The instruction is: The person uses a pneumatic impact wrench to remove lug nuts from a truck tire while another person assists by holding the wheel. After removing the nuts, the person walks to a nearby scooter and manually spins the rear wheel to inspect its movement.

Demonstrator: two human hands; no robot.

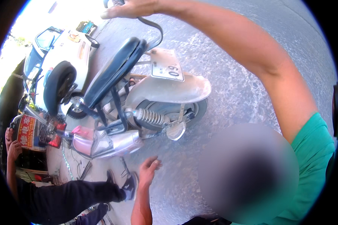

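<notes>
A motorcycle [101, 142] fills the middle, slanting across the tilted view. Its long black seat [118, 69] points toward the top, and its pale rear mudguard [176, 88] covers the rear wheel [201, 108]. My right arm, in a green sleeve [311, 138], stretches across to the upper edge. There my right hand [133, 8] closes round the dark curved grab rail [157, 30] behind the seat; some fingers are cut off. My left hand [149, 169] hovers below the motorcycle, fingers loosely bent and apart, holding nothing. A blurred round patch hides the lower right.
A person in black trousers [75, 195] stands at lower left, hands [13, 148] by the handlebar [20, 114]. A white and blue vehicle [77, 48] is parked beyond. A red sign [28, 131] and cluttered objects lie at far left. Rough grey concrete [233, 90] spreads right.
</notes>
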